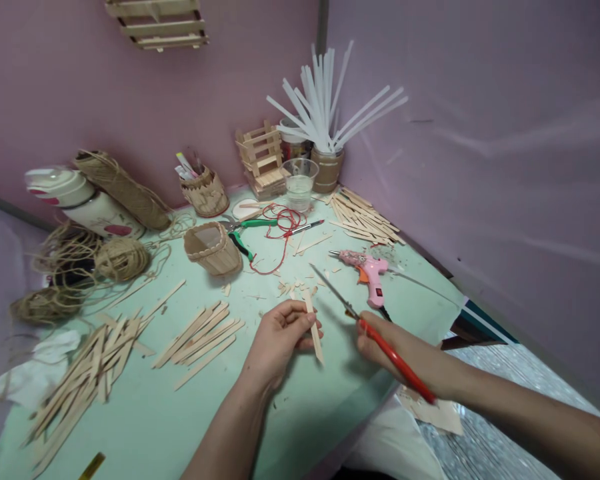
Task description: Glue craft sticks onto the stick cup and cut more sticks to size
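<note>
My left hand (285,333) pinches a wooden craft stick (314,337) between thumb and fingers, above the front of the table. Close by on the right, my right hand (380,343) is wrapped round the red handle of a pair of scissors (395,363). Their metal blades point up and left, apart from the stick; whether they are parted is hard to make out. Small cut wood pieces (293,288) lie just beyond my left hand. A pink hot glue gun (373,270) rests on its side past my right hand.
Loose craft sticks lie in a large pile (97,360), a smaller group (205,337) and a back-right heap (365,217). A stick-covered cup (213,250), green-handled pliers (245,237), red cord (280,220), a clear water cup (300,190) and twine balls (123,259) stand around.
</note>
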